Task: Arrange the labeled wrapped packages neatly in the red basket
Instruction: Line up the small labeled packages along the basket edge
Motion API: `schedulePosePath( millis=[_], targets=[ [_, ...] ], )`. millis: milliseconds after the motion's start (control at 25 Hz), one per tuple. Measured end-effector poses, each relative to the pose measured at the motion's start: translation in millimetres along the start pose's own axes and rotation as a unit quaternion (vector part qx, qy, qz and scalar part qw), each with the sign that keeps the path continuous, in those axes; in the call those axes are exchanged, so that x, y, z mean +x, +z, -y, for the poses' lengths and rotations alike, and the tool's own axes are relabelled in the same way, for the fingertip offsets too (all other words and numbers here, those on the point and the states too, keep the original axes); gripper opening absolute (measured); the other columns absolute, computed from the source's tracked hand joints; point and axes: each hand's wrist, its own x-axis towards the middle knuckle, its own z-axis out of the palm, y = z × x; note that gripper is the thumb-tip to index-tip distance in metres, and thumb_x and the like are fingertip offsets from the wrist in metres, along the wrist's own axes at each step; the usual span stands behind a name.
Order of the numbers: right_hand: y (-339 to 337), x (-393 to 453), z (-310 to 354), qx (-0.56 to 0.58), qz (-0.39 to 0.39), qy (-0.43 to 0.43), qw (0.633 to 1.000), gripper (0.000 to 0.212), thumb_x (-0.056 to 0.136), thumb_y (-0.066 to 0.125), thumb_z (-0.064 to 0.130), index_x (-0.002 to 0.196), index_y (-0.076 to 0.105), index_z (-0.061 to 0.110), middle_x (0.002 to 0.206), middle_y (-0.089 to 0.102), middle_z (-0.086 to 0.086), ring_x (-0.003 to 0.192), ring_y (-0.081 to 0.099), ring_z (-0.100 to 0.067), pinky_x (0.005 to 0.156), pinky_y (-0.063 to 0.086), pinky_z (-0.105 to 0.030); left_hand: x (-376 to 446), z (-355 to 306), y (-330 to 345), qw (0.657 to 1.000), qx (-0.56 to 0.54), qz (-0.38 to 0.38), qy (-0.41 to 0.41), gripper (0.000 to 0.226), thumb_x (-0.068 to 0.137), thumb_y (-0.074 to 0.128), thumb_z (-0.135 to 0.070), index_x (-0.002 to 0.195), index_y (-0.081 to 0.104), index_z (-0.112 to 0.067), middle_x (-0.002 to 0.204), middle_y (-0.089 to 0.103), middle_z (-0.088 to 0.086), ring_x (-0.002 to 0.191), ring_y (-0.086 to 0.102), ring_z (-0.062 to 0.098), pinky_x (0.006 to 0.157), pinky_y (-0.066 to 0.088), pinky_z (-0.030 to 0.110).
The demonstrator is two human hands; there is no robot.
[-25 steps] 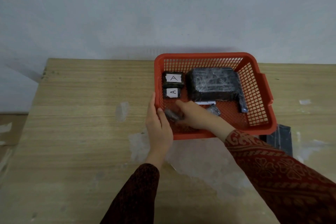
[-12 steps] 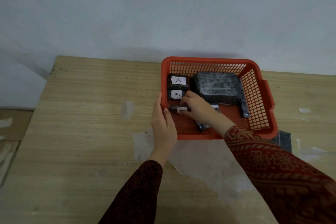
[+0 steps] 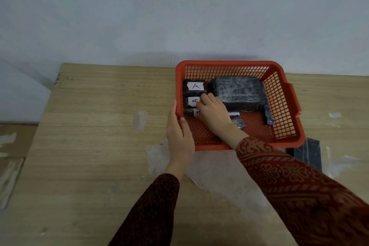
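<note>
The red basket (image 3: 229, 64) stands at the table's far right of centre. Along its left wall lie three small black wrapped packages with white "A" labels in a row: the far one (image 3: 194, 87), the middle one (image 3: 192, 102), and the near one (image 3: 190, 113). My right hand (image 3: 214, 115) lies inside the basket with its fingers on the middle and near packages. My left hand (image 3: 179, 134) grips the basket's left front rim. A large black wrapped package (image 3: 238, 92) fills the far right. A small package (image 3: 238, 122) and a thin dark one (image 3: 267, 115) also lie inside.
A dark flat package (image 3: 307, 153) lies on the wooden table (image 3: 89, 146) just past the basket's front right corner. Pale worn patches mark the table top. A grey wall rises behind the table. The table's left edge drops to the floor.
My right hand carried a small package from the basket's front to the left wall and set it below the two "A" packages. The view shifted a little.
</note>
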Motion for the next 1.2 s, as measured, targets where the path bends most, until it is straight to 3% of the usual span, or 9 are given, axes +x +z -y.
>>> schedulePosePath(
  millis=[160, 320, 480, 560, 640, 840, 960, 1120, 1200],
  targets=[
    [-5.9, 2.9, 6.4, -0.017, -0.009, -0.026, 0.999, 0.005, 0.078, 0.069, 0.006, 0.079, 0.071, 0.002, 0.084, 0.069, -0.012, 0.083, 0.064, -0.029, 0.065, 0.053, -0.032, -0.5, -2.1, -0.5, 1.0, 0.0, 0.004, 0.0, 0.047, 0.1, 0.034, -0.014, 0.147, 0.031, -0.015, 0.147, 0.044, 0.005, 0.135, 0.042, 0.015, 0.11, 0.039, 0.042],
    [-1.1, -0.4, 7.8, -0.088, 0.03, -0.066, 0.994, 0.026, 0.094, 0.042, 0.008, 0.112, 0.061, 0.006, 0.113, 0.063, -0.011, 0.107, 0.058, -0.027, 0.076, 0.053, -0.031, -0.1, -3.1, -0.5, 1.0, 0.012, 0.001, 0.006, 0.047, 0.1, 0.035, -0.011, 0.146, 0.031, -0.011, 0.145, 0.046, 0.008, 0.133, 0.045, 0.018, 0.108, 0.04, 0.043],
    [-7.1, 3.1, 13.3, -0.049, 0.015, -0.028, 0.998, 0.028, 0.098, 0.037, 0.01, 0.123, 0.047, 0.006, 0.118, 0.058, -0.013, 0.11, 0.054, -0.029, 0.079, 0.052, -0.034, -0.9, -6.3, -1.0, 1.0, 0.022, 0.005, 0.0, 0.048, 0.099, 0.036, -0.011, 0.147, 0.03, -0.012, 0.146, 0.045, 0.007, 0.132, 0.044, 0.017, 0.108, 0.039, 0.042],
    [-18.2, -1.7, 2.4, 0.022, 0.013, -0.025, 0.999, 0.032, 0.093, 0.049, 0.012, 0.125, 0.046, 0.007, 0.118, 0.055, -0.014, 0.109, 0.052, -0.03, 0.078, 0.051, -0.038, -0.3, -7.2, -1.2, 1.0, 0.025, 0.008, -0.002, 0.048, 0.099, 0.036, -0.01, 0.147, 0.03, -0.013, 0.146, 0.045, 0.007, 0.133, 0.043, 0.017, 0.109, 0.038, 0.043],
    [-27.3, -15.7, -25.0, 0.066, 0.012, -0.086, 0.994, 0.042, 0.083, 0.067, 0.02, 0.12, 0.05, 0.01, 0.114, 0.056, -0.01, 0.105, 0.054, -0.027, 0.079, 0.051, -0.037, 0.2, -7.6, -1.0, 1.0, 0.023, 0.012, 0.002, 0.048, 0.098, 0.037, -0.01, 0.146, 0.03, -0.014, 0.145, 0.046, 0.007, 0.132, 0.045, 0.019, 0.108, 0.038, 0.045],
    [-24.9, -60.1, -92.7, 0.043, 0.156, -0.091, 0.983, 0.063, 0.069, 0.08, 0.032, 0.122, 0.049, 0.02, 0.117, 0.054, -0.001, 0.106, 0.05, -0.019, 0.087, 0.048, -0.033, 0.3, -4.1, -1.4, 1.0, 0.013, 0.01, -0.014, 0.047, 0.099, 0.037, -0.012, 0.146, 0.031, -0.015, 0.145, 0.047, 0.007, 0.132, 0.044, 0.02, 0.109, 0.038, 0.046],
    [-11.6, -66.8, -100.7, 0.039, 0.174, -0.079, 0.981, 0.055, 0.076, 0.074, 0.024, 0.125, 0.048, 0.022, 0.12, 0.053, -0.001, 0.106, 0.047, -0.018, 0.086, 0.048, -0.032, -0.9, -5.3, -2.3, 1.0, 0.012, 0.012, -0.013, 0.047, 0.099, 0.037, -0.012, 0.146, 0.031, -0.015, 0.145, 0.046, 0.007, 0.133, 0.044, 0.02, 0.109, 0.038, 0.046],
    [-10.9, -57.9, -94.2, 0.207, 0.184, -0.026, 0.96, 0.044, 0.086, 0.062, 0.025, 0.129, 0.053, 0.02, 0.106, 0.054, 0.0, 0.095, 0.051, -0.014, 0.082, 0.044, -0.028, 0.0, -5.4, -2.7, 1.0, 0.016, 0.015, -0.016, 0.048, 0.099, 0.036, -0.011, 0.146, 0.031, -0.014, 0.145, 0.046, 0.009, 0.133, 0.044, 0.023, 0.108, 0.039, 0.047],
    [-13.6, -52.5, -88.2, 0.291, 0.203, 0.014, 0.935, 0.022, 0.091, 0.055, 0.026, 0.112, 0.061, 0.02, 0.094, 0.061, -0.002, 0.082, 0.058, -0.019, 0.073, 0.046, -0.034, -0.5, -6.0, -2.5, 1.0, 0.017, 0.013, -0.017, 0.048, 0.099, 0.037, -0.011, 0.146, 0.031, -0.014, 0.145, 0.046, 0.009, 0.133, 0.044, 0.022, 0.108, 0.039, 0.046]
  ],
)
